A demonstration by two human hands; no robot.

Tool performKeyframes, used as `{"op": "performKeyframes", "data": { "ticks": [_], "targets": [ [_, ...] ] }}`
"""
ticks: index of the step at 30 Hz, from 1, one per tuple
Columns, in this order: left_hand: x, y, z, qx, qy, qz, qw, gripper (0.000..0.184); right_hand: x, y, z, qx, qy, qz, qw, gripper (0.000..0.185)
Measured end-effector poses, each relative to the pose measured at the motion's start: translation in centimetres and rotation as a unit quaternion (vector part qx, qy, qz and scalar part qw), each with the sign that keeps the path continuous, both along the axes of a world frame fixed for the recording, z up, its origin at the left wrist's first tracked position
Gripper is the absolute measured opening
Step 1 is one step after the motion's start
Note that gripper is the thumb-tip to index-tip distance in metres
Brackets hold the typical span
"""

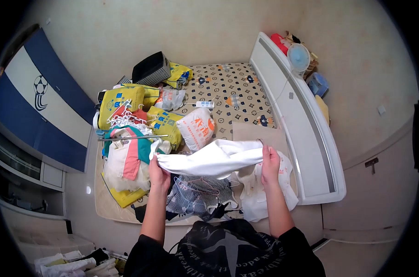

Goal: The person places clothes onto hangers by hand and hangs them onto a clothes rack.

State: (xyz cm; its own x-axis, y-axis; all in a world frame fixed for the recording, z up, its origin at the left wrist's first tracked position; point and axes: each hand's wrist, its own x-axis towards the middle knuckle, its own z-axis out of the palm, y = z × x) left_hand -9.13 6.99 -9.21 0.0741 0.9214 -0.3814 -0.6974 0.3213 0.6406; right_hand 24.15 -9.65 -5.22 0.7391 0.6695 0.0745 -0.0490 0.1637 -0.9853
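Observation:
Stretched between my two hands above the bed is a white garment (214,159), its exact kind unclear. My left hand (159,175) is closed on one end, where a narrow part sticks up past the fingers. The other end is gripped by my right hand (270,167). Below the garment lies a blue-and-white striped garment (195,196) with a hanger on it. Under my right forearm is a white piece of clothing (258,203). Beside my left hand sits a pile with a pink, white and teal garment (132,161).
Yellow bags (121,104), a white plastic bag (196,129), white hangers (126,117) and a metal rod (133,138) lie on the mattress. A checked storage box (151,69) and power strip (205,105) are farther back. The headboard (301,124) bounds the right; a wardrobe (43,92) stands left.

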Motion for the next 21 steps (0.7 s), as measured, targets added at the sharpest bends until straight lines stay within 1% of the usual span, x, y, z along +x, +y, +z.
{"op": "performKeyframes", "data": {
  "ticks": [1,2,3,6,8,9,10,11,12,13,14,15,16,17,18,19,21],
  "targets": [
    [-0.6,0.3,-0.9,0.018,-0.005,-0.010,1.000,0.031,-0.2,0.0,0.9,0.020,0.023,-0.003,1.000,0.025],
    [-1.0,0.4,-1.9,0.016,0.010,-0.001,1.000,0.031,-0.1,-0.2,1.3,0.029,0.020,0.010,0.999,0.022],
    [-1.1,0.2,-1.7,0.013,0.025,0.008,1.000,0.032,-0.1,-0.2,1.2,0.035,0.028,0.022,0.999,0.018],
    [-1.1,-0.3,-1.5,0.016,-0.025,-0.008,1.000,0.034,-0.3,-0.1,1.4,0.049,0.058,0.067,0.995,0.010],
    [-1.7,-0.1,-2.6,0.021,-0.076,-0.041,0.996,0.032,-1.1,0.0,2.2,0.049,0.082,0.102,0.990,0.010],
    [-1.9,0.1,-3.0,0.023,-0.101,-0.057,0.993,0.032,-1.3,0.1,2.4,0.061,0.088,0.100,0.989,0.012],
    [-1.2,-0.8,-1.1,0.027,-0.062,-0.066,0.996,0.052,-1.5,0.2,2.6,0.072,0.094,0.098,0.988,0.014],
    [-0.4,-1.9,0.1,0.045,0.039,-0.105,0.993,0.061,-1.8,0.3,2.8,0.083,0.100,0.096,0.987,0.017],
    [0.3,-2.8,1.0,0.063,0.140,-0.143,0.978,0.071,-2.5,0.3,3.4,0.081,0.106,0.093,0.987,0.018],
    [0.9,-3.3,1.4,0.080,0.238,-0.179,0.951,0.081,-3.6,0.4,4.3,0.078,0.112,0.090,0.987,0.018],
    [1.2,-3.6,0.1,0.137,0.223,-0.245,0.934,0.103,-3.9,0.4,4.5,0.069,0.113,0.108,0.985,0.019],
    [2.4,-4.2,-2.5,0.226,0.225,-0.275,0.907,0.114,-4.2,0.4,4.8,0.060,0.114,0.126,0.984,0.020],
    [3.6,-5.9,0.1,0.229,0.334,-0.334,0.851,0.124,-4.4,0.3,4.7,0.044,0.111,0.165,0.979,0.020],
    [5.3,-7.6,2.5,0.289,0.360,-0.340,0.820,0.130,-4.8,0.1,4.5,0.028,0.108,0.204,0.973,0.021],
    [6.3,-8.7,3.0,0.339,0.385,-0.363,0.778,0.128,-5.7,0.2,4.6,0.042,0.116,0.200,0.972,0.019],
    [7.5,-9.7,3.6,0.411,0.415,-0.335,0.739,0.105,-6.2,0.3,4.9,0.048,0.121,0.205,0.970,0.019],
    [8.9,-9.8,2.5,0.485,0.470,-0.268,0.687,0.064,-6.8,0.2,5.4,0.059,0.133,0.214,0.966,0.019]
  ]
}}
